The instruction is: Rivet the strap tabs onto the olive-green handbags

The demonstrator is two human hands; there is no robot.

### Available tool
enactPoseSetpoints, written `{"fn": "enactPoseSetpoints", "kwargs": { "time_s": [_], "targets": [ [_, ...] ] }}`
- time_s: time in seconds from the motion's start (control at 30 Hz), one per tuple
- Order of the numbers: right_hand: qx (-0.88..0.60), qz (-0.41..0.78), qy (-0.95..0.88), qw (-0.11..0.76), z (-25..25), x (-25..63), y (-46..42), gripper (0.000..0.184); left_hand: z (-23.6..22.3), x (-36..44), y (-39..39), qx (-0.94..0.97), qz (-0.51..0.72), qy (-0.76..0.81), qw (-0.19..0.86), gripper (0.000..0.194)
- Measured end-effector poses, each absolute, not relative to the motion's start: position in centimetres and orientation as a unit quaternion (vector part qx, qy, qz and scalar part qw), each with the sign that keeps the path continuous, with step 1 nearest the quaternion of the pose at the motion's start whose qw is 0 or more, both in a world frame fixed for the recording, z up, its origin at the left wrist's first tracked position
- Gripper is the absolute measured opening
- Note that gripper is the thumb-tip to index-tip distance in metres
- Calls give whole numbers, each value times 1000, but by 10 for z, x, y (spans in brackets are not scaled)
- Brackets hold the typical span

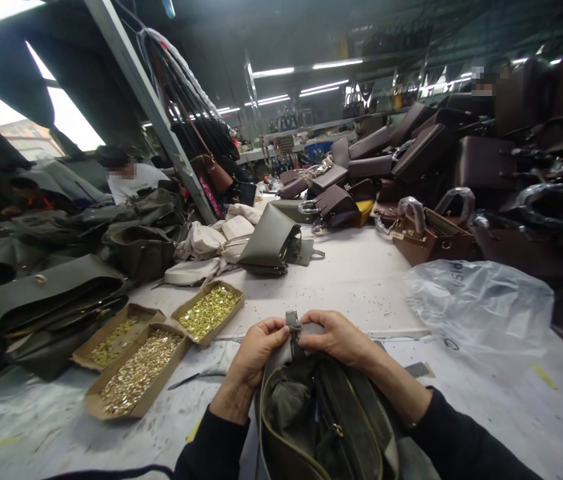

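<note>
An olive-green handbag (316, 413) lies before me with its zipped top open, its lining and a gold zipper pull showing. At its far end a short strap tab (292, 319) stands up between my hands, with something shiny at its tip. My left hand (261, 347) pinches the tab from the left, thumb against finger. From the right, my right hand (334, 337) grips the same strap piece, thumb and forefinger pressed together. Part of the strap is hidden behind the fingers.
Cardboard trays of small gold metal pieces (141, 373) stand at left. Olive bags (36, 293) are heaped beyond them. A green bag (271, 240) lies ahead. Clear plastic (481, 300) and piled brown bags (431, 233) fill the right. A person (131, 177) is at far left.
</note>
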State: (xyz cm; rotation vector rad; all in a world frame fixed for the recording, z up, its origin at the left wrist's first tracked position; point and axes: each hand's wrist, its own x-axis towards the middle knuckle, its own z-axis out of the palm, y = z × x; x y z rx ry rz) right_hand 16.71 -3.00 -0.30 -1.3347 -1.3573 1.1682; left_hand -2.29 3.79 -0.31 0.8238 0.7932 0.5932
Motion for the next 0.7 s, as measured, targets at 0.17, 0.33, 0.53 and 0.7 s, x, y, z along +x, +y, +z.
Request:
{"fn": "enactPoseSetpoints", "kwargs": {
  "time_s": [0.17,0.33,0.53,0.7],
  "targets": [
    [-494,506,-538,458,-5,166,-31,27,-17,-22,40,360,276,348,821,43],
    [-472,527,-526,471,-11,166,-30,28,-32,-21,40,325,268,316,850,44],
    [-471,512,-536,478,-16,165,-32,26,-41,-20,40,307,246,274,878,51],
    [-475,520,-518,485,-21,165,-34,28,-45,-21,39,295,248,251,888,56]
  ]
}}
